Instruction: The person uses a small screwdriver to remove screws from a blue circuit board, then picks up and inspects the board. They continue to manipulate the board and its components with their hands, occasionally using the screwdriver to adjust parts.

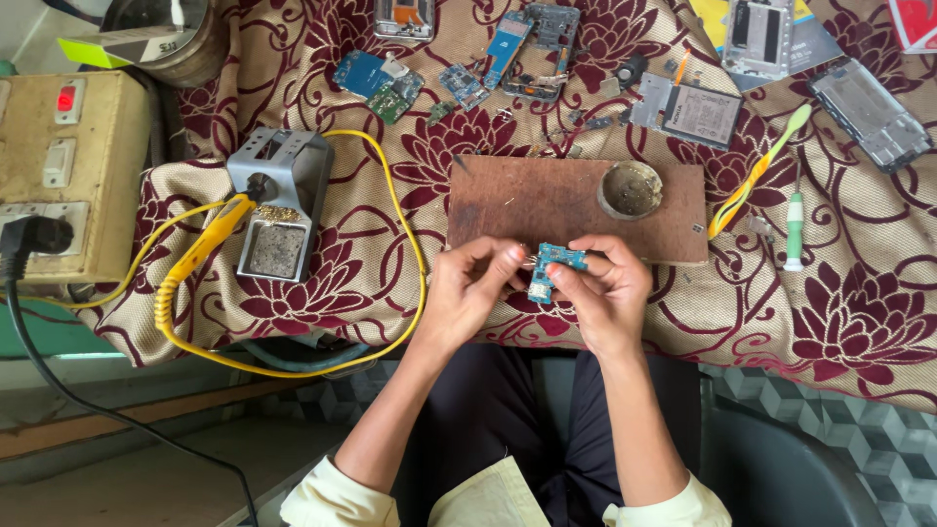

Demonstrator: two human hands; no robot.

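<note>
Centrally, a wooden board (547, 200) lies on a cloth (859, 293) of beige ground with dark red flower and scroll pattern; all places below are taken from this board

Held item: small blue circuit board (552, 265), just in front of the board's near edge, above the cloth. Left hand (470, 288) has thumb and forefinger closed narrowly at its left edge, pinching something thin and metallic that is too small to identify. Right hand (607, 291) grips the circuit board from the right, fingers curled close around it.

On the board: round metal tin (631, 188) near its right end, contents dull and unclear.

Left of the board: grey soldering-iron stand (283, 200) with a sponge tray, a yellow-handled soldering iron (200, 252) resting in it, its yellow cable (405, 244) looping across the cloth and back. Further left: beige switch box (68, 171) with a lit red switch and a black plug with a black lead running down.

Behind the board: several blue and green circuit boards (381, 83), loose small parts, a metal phone frame holding a battery (695, 112).

Right of the board: green and yellow toothbrush (759, 171), green and white screwdriver (794, 229), silver phone frame (869, 115).

Surface edge: cloth hangs over the table front. Below: dark trousers, pale sleeves, a dark seat, a patterned floor of grey cubes
</note>
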